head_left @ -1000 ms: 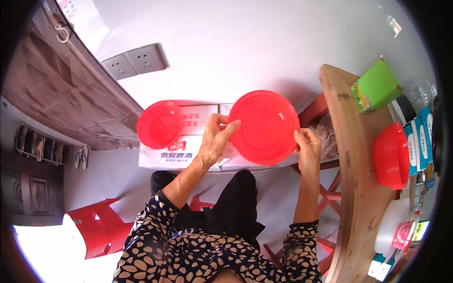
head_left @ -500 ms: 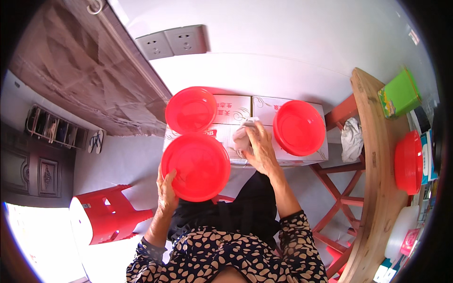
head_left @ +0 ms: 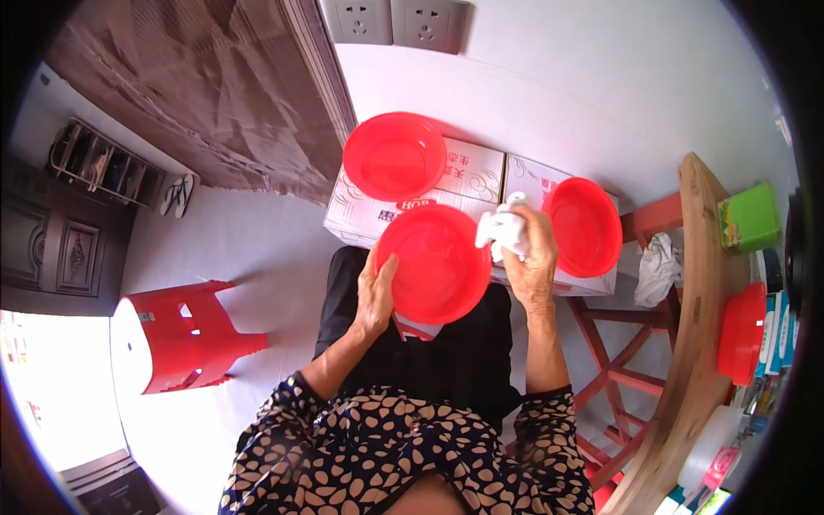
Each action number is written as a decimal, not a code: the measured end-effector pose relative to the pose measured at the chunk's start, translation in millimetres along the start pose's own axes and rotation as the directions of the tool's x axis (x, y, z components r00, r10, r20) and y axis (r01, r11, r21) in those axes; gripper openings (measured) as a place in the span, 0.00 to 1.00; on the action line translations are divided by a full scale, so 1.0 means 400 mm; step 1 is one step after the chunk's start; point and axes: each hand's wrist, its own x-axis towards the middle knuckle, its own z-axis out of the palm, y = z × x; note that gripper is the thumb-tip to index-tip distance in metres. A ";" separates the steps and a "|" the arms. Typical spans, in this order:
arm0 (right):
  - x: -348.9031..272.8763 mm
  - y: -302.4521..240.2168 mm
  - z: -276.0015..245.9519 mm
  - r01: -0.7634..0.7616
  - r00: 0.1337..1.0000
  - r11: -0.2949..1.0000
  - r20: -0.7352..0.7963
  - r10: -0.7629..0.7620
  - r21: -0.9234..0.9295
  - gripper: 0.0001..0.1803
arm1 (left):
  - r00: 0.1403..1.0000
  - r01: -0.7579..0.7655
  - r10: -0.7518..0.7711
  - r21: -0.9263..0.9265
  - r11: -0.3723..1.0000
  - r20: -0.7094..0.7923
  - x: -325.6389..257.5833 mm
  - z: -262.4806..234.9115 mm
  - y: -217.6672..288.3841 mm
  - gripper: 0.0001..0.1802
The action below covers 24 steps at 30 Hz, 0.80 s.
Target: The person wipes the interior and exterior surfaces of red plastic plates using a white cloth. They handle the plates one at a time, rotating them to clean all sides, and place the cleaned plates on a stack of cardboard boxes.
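My left hand (head_left: 376,296) grips the left rim of a red plastic bowl (head_left: 433,262), held up tilted in front of me over my lap. My right hand (head_left: 530,257) clutches a crumpled white cloth (head_left: 505,230) at the bowl's right rim. Two more red bowls rest on cardboard boxes (head_left: 468,176) just beyond: one (head_left: 393,156) at the left, one (head_left: 585,227) at the right.
A red plastic stool (head_left: 176,335) lies tipped on the floor at my left. A wooden table (head_left: 699,343) at the right carries a red bowl (head_left: 742,333), a green box (head_left: 748,219) and bottles. A white rag (head_left: 657,268) hangs on a red frame. Wall sockets (head_left: 396,21) sit above.
The bowl in my hands has shifted rightward to the centre. My right hand with the cloth has moved from the boxes to the bowl's right rim. The view has tilted down.
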 end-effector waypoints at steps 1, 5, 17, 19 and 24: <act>-0.001 -0.004 0.007 0.088 0.993 0.995 0.083 -0.084 -0.041 0.20 | 1.000 -0.011 0.012 -0.030 1.000 0.022 0.012 0.015 -0.008 0.23; -0.045 0.035 0.078 0.247 0.959 0.886 0.233 -0.165 -0.393 0.18 | 0.998 -0.014 0.018 -0.076 0.997 0.054 0.041 0.068 -0.049 0.23; -0.168 -0.014 0.189 0.057 0.853 0.992 0.522 0.010 -0.113 0.09 | 0.995 0.095 -0.090 -0.208 0.974 0.035 0.052 0.047 -0.157 0.25; -0.142 0.017 0.213 0.225 0.853 0.957 0.511 -0.103 -0.183 0.10 | 0.999 0.044 -0.041 -0.115 0.992 0.031 0.057 0.045 -0.151 0.25; -0.091 0.041 0.235 0.267 0.922 0.850 0.376 -0.089 -0.455 0.16 | 0.993 -0.111 0.110 -0.030 0.993 -0.046 0.064 0.062 -0.139 0.25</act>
